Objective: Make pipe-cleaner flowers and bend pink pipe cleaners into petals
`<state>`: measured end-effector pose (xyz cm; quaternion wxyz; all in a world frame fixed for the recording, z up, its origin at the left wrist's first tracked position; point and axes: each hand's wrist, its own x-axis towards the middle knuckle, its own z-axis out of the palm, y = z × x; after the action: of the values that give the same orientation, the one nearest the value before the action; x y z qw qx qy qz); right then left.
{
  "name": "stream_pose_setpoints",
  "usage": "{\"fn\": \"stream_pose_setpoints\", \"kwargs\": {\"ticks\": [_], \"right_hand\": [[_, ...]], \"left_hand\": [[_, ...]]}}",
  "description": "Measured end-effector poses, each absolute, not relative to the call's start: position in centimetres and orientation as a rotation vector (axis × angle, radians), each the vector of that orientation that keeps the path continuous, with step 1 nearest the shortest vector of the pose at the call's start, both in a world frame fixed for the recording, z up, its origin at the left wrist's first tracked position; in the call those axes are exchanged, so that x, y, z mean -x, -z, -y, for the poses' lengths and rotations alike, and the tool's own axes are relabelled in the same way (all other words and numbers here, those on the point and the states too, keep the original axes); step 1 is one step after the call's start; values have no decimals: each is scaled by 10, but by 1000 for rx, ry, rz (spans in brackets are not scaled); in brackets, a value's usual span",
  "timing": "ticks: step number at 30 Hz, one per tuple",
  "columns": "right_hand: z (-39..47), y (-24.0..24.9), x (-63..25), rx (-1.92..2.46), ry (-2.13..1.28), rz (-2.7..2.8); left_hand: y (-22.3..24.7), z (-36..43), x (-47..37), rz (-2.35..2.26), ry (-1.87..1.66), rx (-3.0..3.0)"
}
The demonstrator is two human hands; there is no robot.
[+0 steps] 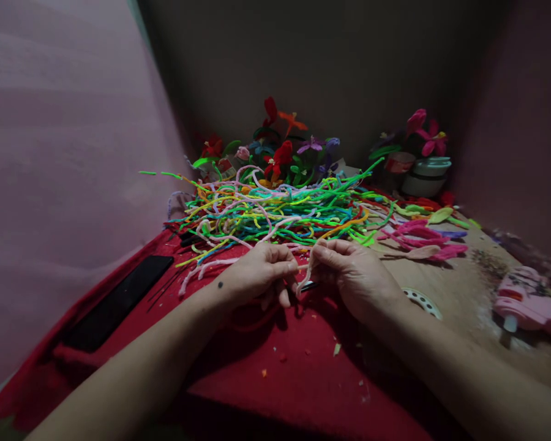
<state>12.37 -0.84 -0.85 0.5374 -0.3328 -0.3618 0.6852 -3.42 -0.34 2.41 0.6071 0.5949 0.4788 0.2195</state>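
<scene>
1. Fingers (285,267) of my left hand (257,267) are closed, thumb against forefinger, at one side of a pale pink fuzzy stem (307,275).
2. With my right hand (356,272) I pinch the same stem between thumb and forefinger; it bends in the small gap between my two hands, over the red cloth (312,383).
3. Just beyond my knuckles, on the far side, lies a tangled heap of coloured stems (275,214), mostly green, yellow, pink and blue.
4. Behind that heap stand fuzzy flowers (279,158) in red, orange and purple.
5. At far right I see a pale lidded jar (423,179), with bright pink loops (417,234) lying nearer to me.
6. On my right, a pink glue gun (526,303) rests near a white perforated disc (425,301), which my right forearm partly hides.
7. On my left, a flat black phone (122,303) lies on the cloth.
</scene>
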Motion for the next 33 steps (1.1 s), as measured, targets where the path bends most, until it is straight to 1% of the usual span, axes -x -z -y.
{"fn": "stream_pose_setpoints", "kwargs": {"ticks": [4, 6, 9, 11, 16, 21, 25, 29, 33], "right_hand": [[10, 4, -122, 859, -1595, 820], [11, 2, -122, 875, -1582, 819], [13, 1, -121, 881, -1579, 827], [13, 3, -122, 891, -1587, 832], [14, 9, -122, 875, -1630, 861], [13, 13, -121, 793, -1663, 854], [14, 12, -120, 690, -1730, 873], [16, 10, -118, 709, -1797, 908], [17, 9, -118, 746, -1768, 988]], "left_hand": [[-27, 1, 38, -1200, -451, -1537], [-28, 0, 39, -1308, -590, -1775], [-28, 2, 37, -1427, -953, -2102], [-25, 6, 34, -1384, -1036, -2157], [-18, 15, 25, -1217, -844, -1929], [-17, 11, 27, -1168, -768, -1780], [-18, 10, 27, -1150, -830, -1702], [-20, 13, 25, -1160, -952, -1650], [-25, 11, 30, -1141, -895, -1516]]}}
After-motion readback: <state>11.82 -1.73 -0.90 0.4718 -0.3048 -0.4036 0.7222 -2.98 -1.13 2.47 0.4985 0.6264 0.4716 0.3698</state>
